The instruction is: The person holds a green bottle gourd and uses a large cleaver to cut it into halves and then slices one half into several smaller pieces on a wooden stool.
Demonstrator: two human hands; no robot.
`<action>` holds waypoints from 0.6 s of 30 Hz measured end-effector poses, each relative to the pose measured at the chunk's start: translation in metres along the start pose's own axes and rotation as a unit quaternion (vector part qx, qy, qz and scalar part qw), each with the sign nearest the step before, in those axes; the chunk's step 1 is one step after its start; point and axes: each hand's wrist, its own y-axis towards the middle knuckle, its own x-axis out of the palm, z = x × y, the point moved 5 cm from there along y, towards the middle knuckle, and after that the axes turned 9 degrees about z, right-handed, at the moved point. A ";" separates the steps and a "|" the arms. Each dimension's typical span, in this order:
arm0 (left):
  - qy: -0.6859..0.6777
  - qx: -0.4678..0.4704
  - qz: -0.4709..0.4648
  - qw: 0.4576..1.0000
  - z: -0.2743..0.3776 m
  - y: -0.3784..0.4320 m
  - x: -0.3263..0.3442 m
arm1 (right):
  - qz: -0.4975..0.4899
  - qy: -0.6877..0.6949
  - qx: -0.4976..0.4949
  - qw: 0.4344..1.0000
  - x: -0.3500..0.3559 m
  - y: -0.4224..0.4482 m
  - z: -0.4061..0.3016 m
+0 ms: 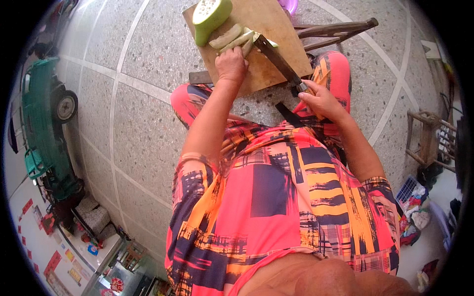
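My left hand (232,64) rests at the near edge of the cut gourd strips (237,39), its fingertips touching them on a wooden cutting board (266,70). A large piece of green-skinned gourd (213,22), its pale seeded face showing, lies at the board's far left. In my right hand (320,98) is the wooden handle of a long dark-bladed knife (277,61). The blade slants up and left across the board, its far end beside the strips. Small pale-green pieces (272,43) lie partly behind the blade.
Wooden legs (337,33) stick out right of the board. A purple plastic basin (289,5) shows at the top edge. A green three-wheeled vehicle (44,125) stands at the left, a wooden stool (426,137) at the right, with a heap of clothes (414,218) below it.
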 end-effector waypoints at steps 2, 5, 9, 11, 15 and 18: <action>-0.042 0.000 0.008 0.999 -0.002 -0.006 -0.002 | -0.003 -0.010 -0.002 1.000 0.001 0.001 -0.002; -0.138 -0.051 0.058 0.987 -0.011 -0.021 -0.008 | 0.000 -0.011 0.000 1.000 0.003 -0.001 -0.005; -0.209 -0.078 0.077 0.972 -0.026 -0.045 -0.002 | -0.013 0.000 0.012 1.000 0.010 -0.004 -0.003; -0.243 -0.121 0.050 0.961 -0.033 -0.055 0.004 | -0.012 -0.006 0.011 1.000 0.015 -0.007 -0.004; -0.387 -0.247 -0.061 0.886 -0.028 -0.069 0.017 | 0.047 -0.118 -0.082 0.988 0.019 -0.005 -0.010; -0.429 -0.293 -0.064 0.852 -0.032 -0.081 0.027 | 0.023 -0.216 -0.119 0.969 0.035 -0.003 -0.035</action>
